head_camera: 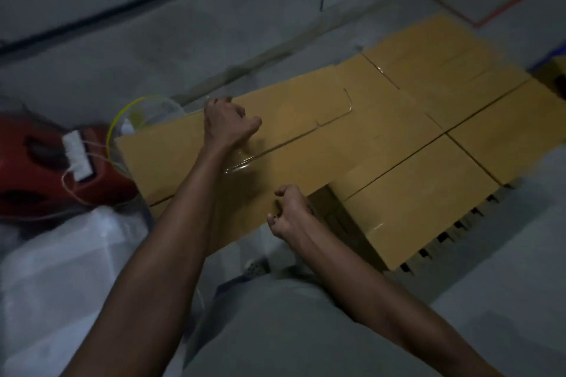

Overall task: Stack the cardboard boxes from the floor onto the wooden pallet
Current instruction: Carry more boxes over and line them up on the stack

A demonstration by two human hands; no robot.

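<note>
Cardboard grip, left: left hand point(230, 123) is curling its fingers over the far edge of the held box point(171, 162), knuckles up.
Cardboard grip, right: right hand point(289, 213) is curling its fingers on the near edge of the same box; blur is hiding the exact finger contact.
Hands: sitting apart, one on each long side of the box, both clamped on it.
Held box: lying flat between the hands, tape seam running along its top; its right end is overlapping the stacked boxes point(422, 202).
Stacked boxes: sitting packed side by side to the right of both hands, tops forming one level layer.
Pallet point(450, 231): showing under the stack's near edge, right of the right hand, with dark slots along it.
Red object point(36, 174): lying left of the left hand, white tag point(78, 154) and thin string on it; its type is unclear.
Clear bag point(147, 113): sitting just left of the left hand, yellow rim showing, touching the box's far left corner.
White sacks point(61, 269): lying below the left forearm.
Black cable point(122, 9): running across the grey surface beyond the left hand.
</note>
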